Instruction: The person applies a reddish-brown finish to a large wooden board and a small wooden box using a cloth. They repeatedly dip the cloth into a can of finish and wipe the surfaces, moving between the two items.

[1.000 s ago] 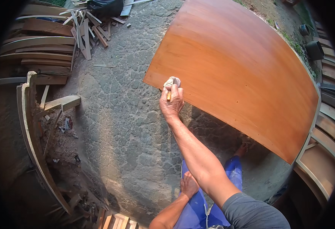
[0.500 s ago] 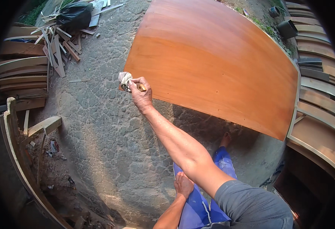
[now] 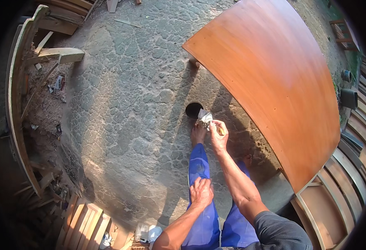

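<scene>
My right hand [image 3: 219, 135] is closed on a short wooden-handled tool with a whitish rag bundled round its head [image 3: 206, 116]. The rag end is beside a dark round can or opening [image 3: 194, 110] on the ground, just past my left foot [image 3: 198, 134]. Whether the rag touches its rim I cannot tell. My left hand [image 3: 201, 192] lies on my left knee, fingers spread over the blue trousers [image 3: 198, 166], holding nothing. To the right stands a large reddish-brown wooden panel [image 3: 270, 89], raised off the ground, with a shiny surface.
Cracked concrete [image 3: 128, 104] spreads to the left of my feet. A curved wooden frame piece [image 3: 18, 100] stands at the far left. Wood strips [image 3: 85, 225] lie at the lower left. Stacked boards and a framed panel [image 3: 322, 212] are at the right, near a dark bucket [image 3: 349, 98].
My right hand has left the wooden panel's near left corner, carrying the rag tool down and right to the dark round thing. The view has tilted lower. My left hand stays on the knee.
</scene>
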`<action>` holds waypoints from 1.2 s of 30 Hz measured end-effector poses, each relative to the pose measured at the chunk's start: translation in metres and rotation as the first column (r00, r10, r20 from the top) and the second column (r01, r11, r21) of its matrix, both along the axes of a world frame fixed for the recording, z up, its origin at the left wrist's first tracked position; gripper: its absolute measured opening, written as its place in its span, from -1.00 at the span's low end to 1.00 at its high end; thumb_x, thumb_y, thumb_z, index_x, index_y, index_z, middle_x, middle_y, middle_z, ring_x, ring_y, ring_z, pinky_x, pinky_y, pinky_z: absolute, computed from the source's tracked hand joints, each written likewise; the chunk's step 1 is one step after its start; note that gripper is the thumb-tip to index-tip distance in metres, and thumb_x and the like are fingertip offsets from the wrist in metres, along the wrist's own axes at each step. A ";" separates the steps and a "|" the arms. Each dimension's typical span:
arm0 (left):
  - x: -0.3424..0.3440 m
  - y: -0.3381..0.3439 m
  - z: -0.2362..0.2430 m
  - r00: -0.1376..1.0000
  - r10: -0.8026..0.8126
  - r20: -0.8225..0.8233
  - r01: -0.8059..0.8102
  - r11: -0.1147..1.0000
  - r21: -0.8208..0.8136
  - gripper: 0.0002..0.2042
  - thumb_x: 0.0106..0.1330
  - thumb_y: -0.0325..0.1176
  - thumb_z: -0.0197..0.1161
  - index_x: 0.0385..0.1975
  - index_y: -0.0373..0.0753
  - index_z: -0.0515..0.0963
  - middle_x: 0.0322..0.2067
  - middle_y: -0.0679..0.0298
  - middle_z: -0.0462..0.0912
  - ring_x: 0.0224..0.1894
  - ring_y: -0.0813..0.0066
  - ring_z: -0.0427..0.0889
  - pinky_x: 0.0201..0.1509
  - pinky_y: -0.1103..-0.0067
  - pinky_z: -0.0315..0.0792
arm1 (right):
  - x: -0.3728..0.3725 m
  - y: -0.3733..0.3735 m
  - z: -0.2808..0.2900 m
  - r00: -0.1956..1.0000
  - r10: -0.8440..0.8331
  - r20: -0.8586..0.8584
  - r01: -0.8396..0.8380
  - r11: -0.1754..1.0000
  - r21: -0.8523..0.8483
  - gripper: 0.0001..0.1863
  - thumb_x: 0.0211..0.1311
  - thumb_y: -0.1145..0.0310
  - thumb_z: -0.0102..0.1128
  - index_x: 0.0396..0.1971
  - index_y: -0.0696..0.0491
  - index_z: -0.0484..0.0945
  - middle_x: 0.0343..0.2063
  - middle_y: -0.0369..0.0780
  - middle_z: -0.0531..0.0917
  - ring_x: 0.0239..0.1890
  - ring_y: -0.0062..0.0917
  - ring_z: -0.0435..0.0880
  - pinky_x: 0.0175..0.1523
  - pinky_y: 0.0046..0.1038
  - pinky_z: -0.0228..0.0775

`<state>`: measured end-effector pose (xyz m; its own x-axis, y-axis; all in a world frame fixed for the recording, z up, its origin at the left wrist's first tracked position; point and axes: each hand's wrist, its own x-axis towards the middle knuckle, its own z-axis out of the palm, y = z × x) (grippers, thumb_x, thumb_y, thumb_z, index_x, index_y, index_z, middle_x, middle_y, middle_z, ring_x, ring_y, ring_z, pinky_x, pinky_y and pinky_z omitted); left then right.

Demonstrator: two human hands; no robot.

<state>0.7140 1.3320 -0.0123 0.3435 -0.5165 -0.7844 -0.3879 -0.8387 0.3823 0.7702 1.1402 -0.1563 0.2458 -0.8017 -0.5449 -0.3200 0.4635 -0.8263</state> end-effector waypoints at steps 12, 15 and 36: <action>0.001 0.008 0.006 0.983 0.183 0.011 -0.183 0.983 -0.027 -0.65 0.34 -0.22 0.17 0.09 -0.12 0.56 0.10 0.28 0.59 0.34 0.13 0.33 0.32 0.17 0.24 | 0.045 0.007 -0.104 0.962 0.207 -0.180 -0.208 0.978 0.013 -0.75 0.30 0.29 0.30 -0.12 0.11 0.62 -0.33 -0.31 0.66 -0.29 -0.66 0.57 -0.17 -0.55 0.44; 0.003 0.008 0.005 0.983 0.185 -0.008 -0.185 0.982 -0.024 -0.65 0.35 -0.22 0.16 0.10 -0.11 0.55 0.13 0.28 0.58 0.35 0.12 0.31 0.34 0.17 0.22 | 0.046 0.004 -0.116 0.950 0.232 -0.207 -0.245 0.969 -0.036 -0.73 0.31 0.26 0.29 -0.11 0.10 0.62 -0.34 -0.31 0.65 -0.30 -0.65 0.56 -0.17 -0.54 0.44; 0.007 0.009 0.000 0.996 0.094 0.005 -0.094 0.996 -0.001 -0.65 0.30 -0.29 0.22 0.08 -0.13 0.56 0.14 0.29 0.58 0.36 0.11 0.32 0.35 0.10 0.21 | 0.002 -0.012 -0.063 0.876 -0.476 0.073 0.360 0.747 0.559 -0.80 0.30 0.36 0.20 -0.12 0.06 0.57 -0.28 -0.22 0.68 -0.30 -0.44 0.70 -0.28 -0.36 0.67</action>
